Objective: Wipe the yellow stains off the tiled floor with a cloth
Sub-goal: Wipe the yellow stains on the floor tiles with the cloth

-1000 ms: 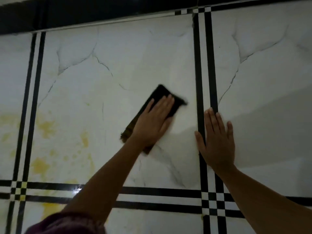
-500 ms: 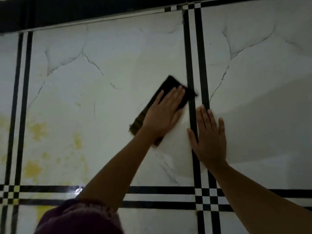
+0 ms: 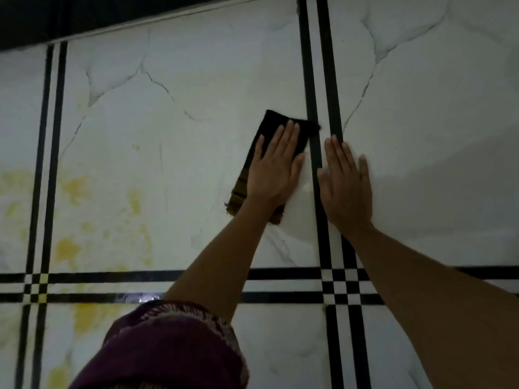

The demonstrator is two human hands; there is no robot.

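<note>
Both hands flat; cloth (image 3: pixel 283 130) under left hand (image 3: pixel 273 169).

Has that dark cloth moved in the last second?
Yes. The dark cloth under the left hand slid right: its corner now overlaps the black stripe, which it was short of before.

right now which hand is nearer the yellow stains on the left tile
Left. The left hand presses the dark cloth right of the yellow stains; the right hand lies farther right, across the black stripes.
</note>
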